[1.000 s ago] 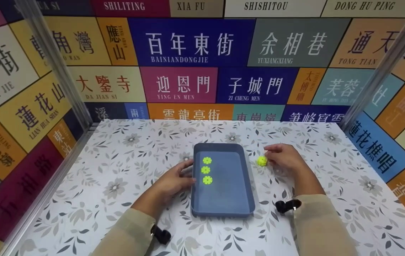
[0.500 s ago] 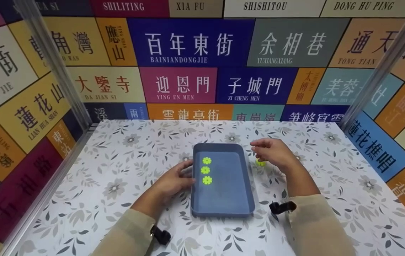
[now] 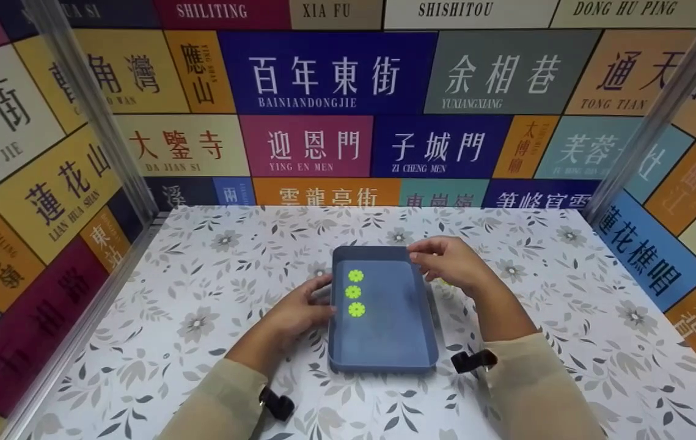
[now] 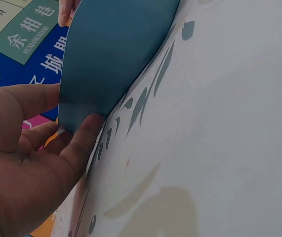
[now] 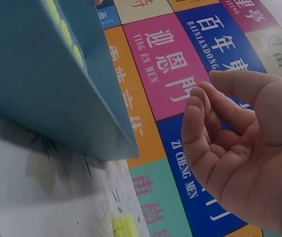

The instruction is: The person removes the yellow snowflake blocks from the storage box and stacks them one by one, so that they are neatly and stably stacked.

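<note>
A grey-blue rectangular tray (image 3: 387, 342) lies on the patterned table. Three bright yellow-green flower-shaped discs (image 3: 353, 293) form a column along its left side. My left hand (image 3: 296, 311) touches the tray's left wall with its fingers, also seen against the wall in the left wrist view. Beside the far right corner hovers my right hand (image 3: 448, 263), fingers bent, thumb near the index finger; nothing shows between them in the right wrist view (image 5: 239, 143). A yellow-green piece (image 5: 125, 226) sits on the table right of the tray, mostly hidden under the right hand in the head view.
White floral-print covering spreads over the table (image 3: 219, 366). Colourful printed panels (image 3: 329, 73) stand behind and at both sides, with clear upright posts at the corners. A small black device (image 3: 473, 360) is strapped at each wrist.
My right hand has moved left from beside the yellow-green piece to the tray's far right corner. The left hand, the tray and the three discs stay in place.
</note>
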The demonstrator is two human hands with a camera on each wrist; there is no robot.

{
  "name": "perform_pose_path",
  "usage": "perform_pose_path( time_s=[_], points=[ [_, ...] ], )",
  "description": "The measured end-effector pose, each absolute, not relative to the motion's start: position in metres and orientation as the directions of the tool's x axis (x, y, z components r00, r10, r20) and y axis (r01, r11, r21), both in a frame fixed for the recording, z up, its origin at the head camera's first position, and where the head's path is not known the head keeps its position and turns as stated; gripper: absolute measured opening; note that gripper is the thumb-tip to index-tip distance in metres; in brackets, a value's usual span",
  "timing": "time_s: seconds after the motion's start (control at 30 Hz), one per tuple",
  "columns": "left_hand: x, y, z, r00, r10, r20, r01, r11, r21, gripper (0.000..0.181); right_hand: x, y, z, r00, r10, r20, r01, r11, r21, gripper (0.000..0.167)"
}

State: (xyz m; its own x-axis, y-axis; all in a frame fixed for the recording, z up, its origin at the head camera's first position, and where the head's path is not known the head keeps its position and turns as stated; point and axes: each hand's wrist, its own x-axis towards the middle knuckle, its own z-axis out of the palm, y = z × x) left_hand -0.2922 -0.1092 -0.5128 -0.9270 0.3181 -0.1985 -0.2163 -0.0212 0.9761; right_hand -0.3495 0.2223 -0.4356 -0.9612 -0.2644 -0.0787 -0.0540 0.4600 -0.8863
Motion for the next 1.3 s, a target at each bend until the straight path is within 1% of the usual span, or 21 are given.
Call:
perform_pose_path(
  time_s=[0.3, 0.57, 0.67, 0.8, 0.9, 1.03, 1.13, 1.3],
  points=[
    [-0.291, -0.109, -0.514, -0.93, 0.31, -0.199, -0.215, -0.018, 0.976, 0.084, -0.356, 0.192, -0.434, -0.944, -0.303, -0.129, -0.023, 0.45, -0.893, 0.032],
    [-0.291, -0.109, -0.514, -0.931, 0.308, -0.198, -0.217, -0.03, 0.976, 0.084, -0.371, 0.163, -0.431, -0.928, -0.33, -0.172, 0.003, 0.456, -0.89, 0.026],
    [-0.291, -0.109, -0.515, -0.93, 0.314, -0.189, -0.213, -0.043, 0.976, 0.084, -0.378, 0.152, -0.434, -0.918, -0.337, -0.209, 0.022, 0.483, -0.875, 0.028],
    [-0.291, -0.109, -0.515, -0.931, 0.315, -0.187, -0.209, -0.039, 0.977, 0.083, -0.388, 0.14, -0.443, -0.904, -0.339, -0.259, 0.052, 0.513, -0.857, 0.034],
    [-0.292, -0.109, -0.515, -0.929, 0.327, -0.175, -0.2, -0.042, 0.979, 0.083, -0.394, 0.133, -0.452, -0.898, -0.345, -0.273, 0.069, 0.503, -0.861, 0.037],
    [-0.292, -0.108, -0.515, -0.925, 0.34, -0.171, -0.199, -0.051, 0.979, 0.082, -0.4, 0.127, -0.463, -0.901, -0.346, -0.261, 0.055, 0.504, -0.862, 0.035],
    [-0.292, -0.107, -0.514, -0.925, 0.338, -0.176, -0.203, -0.046, 0.978, 0.083, -0.403, 0.125, -0.473, -0.907, -0.343, -0.245, 0.028, 0.53, -0.848, 0.034],
    [-0.292, -0.109, -0.512, -0.927, 0.321, -0.193, -0.206, -0.006, 0.979, 0.083, -0.408, 0.124, -0.487, -0.906, -0.374, -0.2, -0.049, 0.562, -0.826, 0.039]
  ],
)
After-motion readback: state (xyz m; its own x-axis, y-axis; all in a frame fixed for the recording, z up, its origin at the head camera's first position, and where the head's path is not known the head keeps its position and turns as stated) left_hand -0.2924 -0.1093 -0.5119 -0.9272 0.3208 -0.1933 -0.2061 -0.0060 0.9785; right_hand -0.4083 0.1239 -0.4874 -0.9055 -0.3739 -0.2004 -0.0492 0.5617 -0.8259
